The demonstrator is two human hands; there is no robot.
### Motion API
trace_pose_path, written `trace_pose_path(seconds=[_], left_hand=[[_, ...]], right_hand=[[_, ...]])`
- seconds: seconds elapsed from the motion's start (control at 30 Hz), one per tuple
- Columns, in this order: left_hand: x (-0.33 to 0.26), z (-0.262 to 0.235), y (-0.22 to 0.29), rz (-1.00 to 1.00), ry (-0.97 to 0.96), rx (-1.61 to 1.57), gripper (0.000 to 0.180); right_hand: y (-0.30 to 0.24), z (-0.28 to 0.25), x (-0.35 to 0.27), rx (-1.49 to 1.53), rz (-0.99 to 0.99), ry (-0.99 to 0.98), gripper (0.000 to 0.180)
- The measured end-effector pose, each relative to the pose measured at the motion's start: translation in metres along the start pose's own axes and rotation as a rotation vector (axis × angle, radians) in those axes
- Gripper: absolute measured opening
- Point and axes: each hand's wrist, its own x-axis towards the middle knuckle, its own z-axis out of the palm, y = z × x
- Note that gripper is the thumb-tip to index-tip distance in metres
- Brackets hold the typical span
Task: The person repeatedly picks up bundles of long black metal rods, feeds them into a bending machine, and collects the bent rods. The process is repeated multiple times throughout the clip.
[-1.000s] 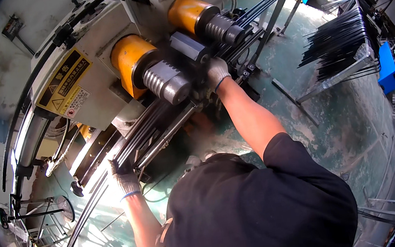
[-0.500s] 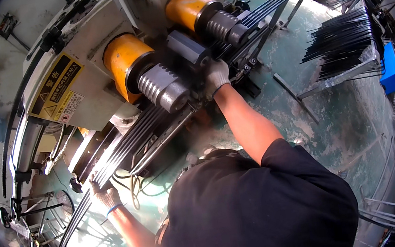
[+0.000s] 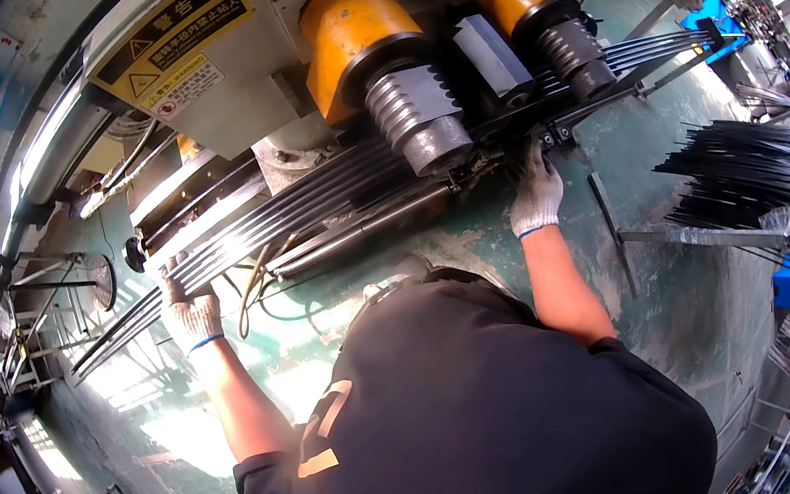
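Several long, shiny metal tubes lie side by side through a machine with two orange cylinders and ribbed steel rollers. My left hand, in a whitish knit glove, is closed around the tubes near their left end. Its fingers come up over their front edge. My right hand, gloved too, reaches up to a dark metal fitting on the front of the machine bed, right of the nearer roller. Its fingertips are hidden there, so I cannot see what they touch.
A grey block sits between the two rollers. To the right, a rack carries a stack of thin black rods. A fan stands at the left. A hose hangs below the tubes.
My view has turned, so the machine appears higher and farther right. My right hand has come away from the grey block's end to the fitting below. My left hand stays at the tubes.
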Motion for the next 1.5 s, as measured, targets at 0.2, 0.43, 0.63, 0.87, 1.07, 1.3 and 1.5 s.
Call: trace_pose_path(seconds=[0.2, 0.43, 0.63, 0.87, 1.07, 1.3, 1.5], left_hand=[[-0.017, 0.026, -0.046, 0.048, 0.135, 0.002, 0.024], [-0.061, 0.076, -0.089, -0.019, 0.151, -0.004, 0.034], [-0.076, 0.077, -0.07, -0.191, -0.008, -0.154, 0.053], [-0.013, -0.015, 0.076, 0.026, -0.012, -0.252, 0.048], [0.07, -0.139, 0.271, 0.304, 0.313, -0.041, 0.064], [0.12, -0.217, 0.422, 0.368, 0.511, 0.111, 0.056], [0.114, -0.218, 0.412, 0.374, 0.328, 0.265, 0.043]], right_hand=[[0.037, -0.054, 0.016, 0.291, 0.301, -0.05, 0.061], [0.045, -0.03, 0.006, -0.145, 0.133, -0.048, 0.054], [0.079, -0.028, 0.004, -0.074, 0.266, -0.054, 0.044], [0.155, -0.074, -0.002, -0.414, 0.422, 0.279, 0.041], [0.204, -0.075, -0.082, -0.474, 0.576, 0.169, 0.038], [0.23, -0.069, -0.208, -0.624, 0.613, 0.036, 0.027], [0.212, -0.058, -0.218, -0.671, 0.634, -0.139, 0.033]])
